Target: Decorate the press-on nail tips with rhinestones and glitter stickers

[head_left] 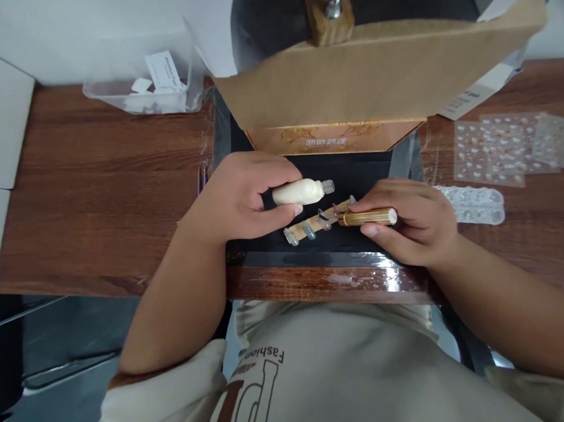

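My left hand (243,197) is closed around a small cream-coloured bottle (300,192), which lies tilted on its side with its clear threaded neck pointing right. Between the fingers of my right hand (410,220) is a gold ribbed brush cap (368,217). Its narrow end points left, at a light wooden strip (315,224) that bears several glossy false nails (308,230). The tip is too small to tell whether it touches a nail. Fingers of my right hand are by the strip's upper right end, and the strip lies over a black mat (260,245).
Behind the mat stands a brown cardboard box (374,86). At the back left is a clear plastic bin (100,94) with white packets. To the right lie patterned sticker sheets (489,150) and a clear compartment case (480,205). The wooden table's front edge (314,288) is near my body.
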The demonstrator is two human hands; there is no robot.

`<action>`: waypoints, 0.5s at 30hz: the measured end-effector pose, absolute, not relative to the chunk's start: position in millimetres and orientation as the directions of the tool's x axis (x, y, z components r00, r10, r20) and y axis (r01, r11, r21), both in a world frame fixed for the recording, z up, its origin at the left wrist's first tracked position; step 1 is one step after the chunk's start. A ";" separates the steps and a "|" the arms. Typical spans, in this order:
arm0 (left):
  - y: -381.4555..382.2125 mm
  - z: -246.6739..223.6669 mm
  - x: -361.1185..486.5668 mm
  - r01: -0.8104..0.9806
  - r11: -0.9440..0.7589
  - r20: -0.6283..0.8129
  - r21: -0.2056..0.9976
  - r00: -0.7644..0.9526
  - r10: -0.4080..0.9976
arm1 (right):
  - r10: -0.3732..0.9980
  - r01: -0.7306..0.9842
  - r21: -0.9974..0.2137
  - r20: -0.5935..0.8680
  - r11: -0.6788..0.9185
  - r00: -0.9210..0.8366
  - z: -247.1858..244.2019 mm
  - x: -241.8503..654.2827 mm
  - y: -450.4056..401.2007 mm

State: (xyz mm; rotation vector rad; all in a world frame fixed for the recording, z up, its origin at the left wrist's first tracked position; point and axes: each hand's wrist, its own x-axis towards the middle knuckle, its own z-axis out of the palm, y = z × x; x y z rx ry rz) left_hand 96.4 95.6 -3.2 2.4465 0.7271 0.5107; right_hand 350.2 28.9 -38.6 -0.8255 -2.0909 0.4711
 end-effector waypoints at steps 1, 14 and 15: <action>95.6 -3.3 96.3 0.393 -0.711 0.196 0.583 0.781 0.593 | 0.695 0.374 -0.589 0.558 0.716 -0.453 -38.5 350.9 28.5; 93.8 -3.0 96.9 0.341 -0.774 0.260 0.534 0.804 0.534 | 0.757 0.330 -0.689 0.517 0.645 -0.400 -38.7 349.8 26.1; 94.1 -3.5 97.1 0.343 -0.775 0.262 0.530 0.803 0.535 | 0.781 0.350 -0.703 0.504 0.619 -0.369 -40.6 349.9 24.8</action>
